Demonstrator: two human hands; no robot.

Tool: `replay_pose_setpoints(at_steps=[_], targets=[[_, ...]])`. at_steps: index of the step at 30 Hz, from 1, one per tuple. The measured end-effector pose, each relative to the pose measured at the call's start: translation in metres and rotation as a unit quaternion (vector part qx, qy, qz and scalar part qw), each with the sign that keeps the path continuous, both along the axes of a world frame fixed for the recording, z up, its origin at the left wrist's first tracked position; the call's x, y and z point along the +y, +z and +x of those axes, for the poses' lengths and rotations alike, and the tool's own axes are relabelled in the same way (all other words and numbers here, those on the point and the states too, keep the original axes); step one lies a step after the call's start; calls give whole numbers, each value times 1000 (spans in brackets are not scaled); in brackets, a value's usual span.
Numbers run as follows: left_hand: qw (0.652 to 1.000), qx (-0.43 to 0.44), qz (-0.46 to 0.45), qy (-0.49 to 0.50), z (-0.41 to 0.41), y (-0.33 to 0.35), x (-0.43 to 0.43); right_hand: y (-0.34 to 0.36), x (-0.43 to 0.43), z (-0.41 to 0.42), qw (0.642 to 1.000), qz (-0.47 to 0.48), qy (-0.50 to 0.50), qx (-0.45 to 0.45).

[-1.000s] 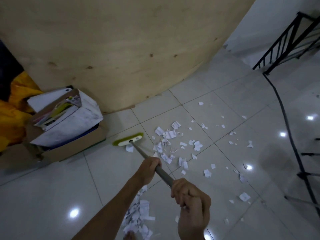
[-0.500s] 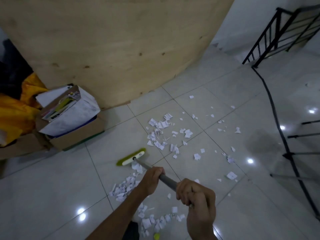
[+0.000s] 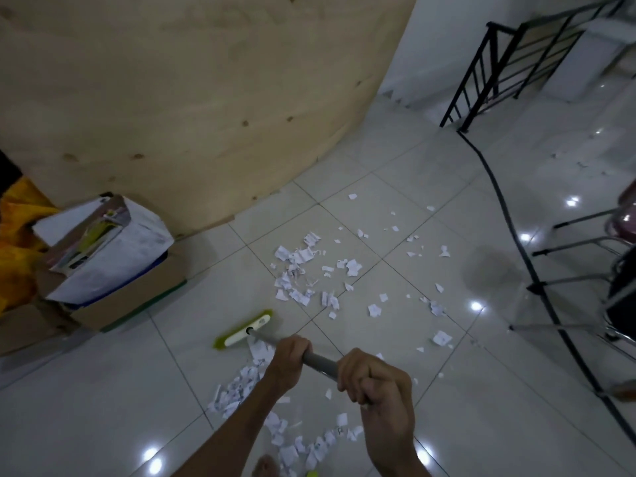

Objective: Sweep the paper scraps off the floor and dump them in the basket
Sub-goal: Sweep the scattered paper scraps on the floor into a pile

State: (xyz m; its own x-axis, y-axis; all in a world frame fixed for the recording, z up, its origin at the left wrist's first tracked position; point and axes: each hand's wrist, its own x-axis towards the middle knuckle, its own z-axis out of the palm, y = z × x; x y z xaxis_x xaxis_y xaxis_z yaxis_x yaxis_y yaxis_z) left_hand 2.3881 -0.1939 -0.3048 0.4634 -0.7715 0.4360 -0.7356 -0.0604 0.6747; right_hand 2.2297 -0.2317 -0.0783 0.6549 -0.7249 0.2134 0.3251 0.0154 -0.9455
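Glossy white tile floor (image 3: 103, 407), plywood panel (image 3: 206, 98) behind. Left hand (image 3: 290, 359) and right hand (image 3: 375, 383) both wrapped round the grey broom handle (image 3: 320, 362); green broom head (image 3: 245, 329) sits on the tile. Paper scraps (image 3: 303, 270) lie mostly beyond the head, some piled by the feet. No basket visible. Risk: a hard stroke would flick the light scraps apart.

white paper scraps (image 3: 299, 266) on my glossy pale-grey tiled floor (image 3: 103, 390); lime-green and white broom head (image 3: 245, 329), grey handle (image 3: 318, 362); black railing (image 3: 509, 63).
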Motion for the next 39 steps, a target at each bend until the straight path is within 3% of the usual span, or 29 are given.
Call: replay_pose_setpoints(at_steps=[8, 23, 28, 39], targets=[[992, -118, -47, 3, 44, 19, -22, 21, -12, 34, 999, -2, -30, -21], [975, -202, -82, -37, 168, 58, -131, 29, -95, 133, 995, -23, -75, -58], [975, -204, -73, -58, 223, 45, -191, 14, -150, 184, 994, -41, -72, -68], [990, -92, 4, -105, 300, -17, -278, -42, -238, 275, 995, -50, -74, -45]])
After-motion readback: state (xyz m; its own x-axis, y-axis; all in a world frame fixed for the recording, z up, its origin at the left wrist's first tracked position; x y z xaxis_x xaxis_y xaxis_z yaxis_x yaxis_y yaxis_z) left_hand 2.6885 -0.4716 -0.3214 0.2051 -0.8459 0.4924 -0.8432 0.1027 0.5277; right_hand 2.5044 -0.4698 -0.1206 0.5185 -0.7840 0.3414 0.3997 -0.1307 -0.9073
